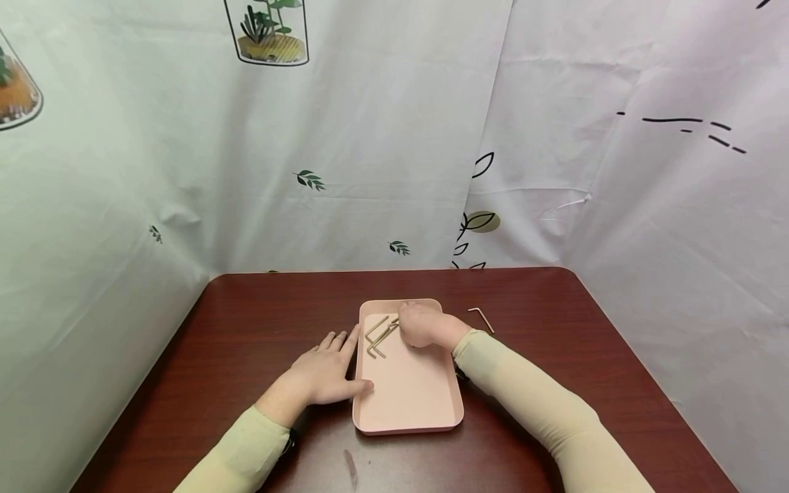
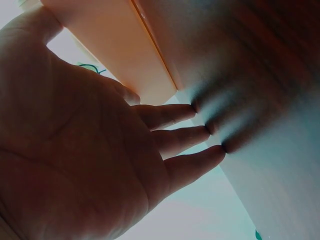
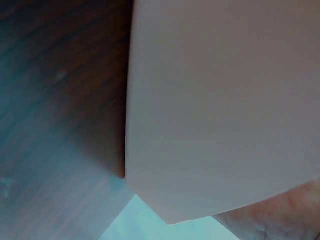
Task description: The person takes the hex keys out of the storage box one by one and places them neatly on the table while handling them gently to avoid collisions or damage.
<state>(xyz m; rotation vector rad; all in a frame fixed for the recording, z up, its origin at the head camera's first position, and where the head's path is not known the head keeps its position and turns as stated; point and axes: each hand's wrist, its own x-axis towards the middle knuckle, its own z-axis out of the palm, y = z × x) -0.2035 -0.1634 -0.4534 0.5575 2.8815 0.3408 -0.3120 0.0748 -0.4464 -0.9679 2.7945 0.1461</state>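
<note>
A shallow pink tray (image 1: 409, 404) lies on the table, holding several brass-coloured L-shaped hex keys (image 1: 377, 346) in its far left part. My left hand (image 1: 320, 373) is spread at the tray's left side, its thumb over the rim and its other fingers straight. In the left wrist view, that hand's fingertips (image 2: 217, 150) touch the tabletop beside the tray wall. My right hand (image 1: 422, 325) reaches into the tray's far end with curled fingers, at the end of a hex key that runs under it. The tray wall (image 3: 220, 110) hides most of this hand in the right wrist view.
Another hex key (image 1: 482, 319) lies on the dark red-brown table (image 1: 277, 301), right of the tray and beyond the right forearm. White printed cloth (image 1: 370, 137) hangs behind the table and along both sides.
</note>
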